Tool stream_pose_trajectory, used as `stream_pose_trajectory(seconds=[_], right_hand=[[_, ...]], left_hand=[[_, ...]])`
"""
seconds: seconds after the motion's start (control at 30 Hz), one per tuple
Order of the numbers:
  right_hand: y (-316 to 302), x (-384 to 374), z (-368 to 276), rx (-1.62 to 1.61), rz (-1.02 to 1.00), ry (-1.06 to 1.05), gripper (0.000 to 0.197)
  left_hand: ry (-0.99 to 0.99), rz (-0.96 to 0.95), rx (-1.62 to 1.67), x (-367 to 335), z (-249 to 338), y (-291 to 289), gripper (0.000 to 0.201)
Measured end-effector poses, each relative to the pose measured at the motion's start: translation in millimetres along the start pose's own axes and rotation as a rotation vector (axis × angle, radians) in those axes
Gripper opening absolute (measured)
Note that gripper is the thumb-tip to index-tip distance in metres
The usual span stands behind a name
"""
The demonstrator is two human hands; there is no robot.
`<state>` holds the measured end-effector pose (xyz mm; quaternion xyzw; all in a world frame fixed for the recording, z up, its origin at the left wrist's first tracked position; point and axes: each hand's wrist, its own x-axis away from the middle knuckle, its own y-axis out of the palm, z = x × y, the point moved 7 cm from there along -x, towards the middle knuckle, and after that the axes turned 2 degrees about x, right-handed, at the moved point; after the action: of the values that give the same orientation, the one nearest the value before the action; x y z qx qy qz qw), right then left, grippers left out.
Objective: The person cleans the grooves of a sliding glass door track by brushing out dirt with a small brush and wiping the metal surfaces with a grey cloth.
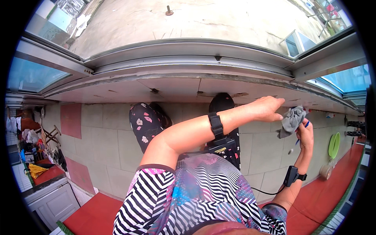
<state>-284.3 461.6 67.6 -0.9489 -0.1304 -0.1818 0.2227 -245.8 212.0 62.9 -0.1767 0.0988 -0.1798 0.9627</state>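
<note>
My right hand (pixel 306 135) grips a crumpled grey cloth (pixel 293 120) off to the right, above the tiled floor. A thin blue thing (pixel 307 124) shows at its fingers; its kind is unclear. My left arm reaches across my body, and my left hand (pixel 269 109) is just left of the cloth, thumb and fingers apart, holding nothing. A small gap separates its fingertips from the cloth. Below the right hand is a small pale object (pixel 290 151), too small to name.
A tiled ledge and metal window frame (pixel 192 64) run across in front of me. Red surfaces (pixel 98 213) lie at both sides. A green basin (pixel 333 145) stands at the right wall. Folding stool (pixel 50 135) and clutter are at far left. Concrete ground (pixel 219 23) lies beyond the window.
</note>
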Motion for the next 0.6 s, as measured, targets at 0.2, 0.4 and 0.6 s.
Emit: stream_pose_trajectory(seconds=[0.2,0.4,0.6], right_hand=[[-61,4,134,-0.048,0.032,0.221,0.023],[-103,-7,177,-0.363,0.173,0.254,0.025],[-151,1,222,-0.251,0.238,0.159,0.018]], left_hand=[[-0.077,-0.223,-0.043,29,-55,15,0.039],[-0.345,-0.12,0.053,81,-89,-29,0.034],[-0.467,-0.001,0.135,95,-94,-39,0.032]])
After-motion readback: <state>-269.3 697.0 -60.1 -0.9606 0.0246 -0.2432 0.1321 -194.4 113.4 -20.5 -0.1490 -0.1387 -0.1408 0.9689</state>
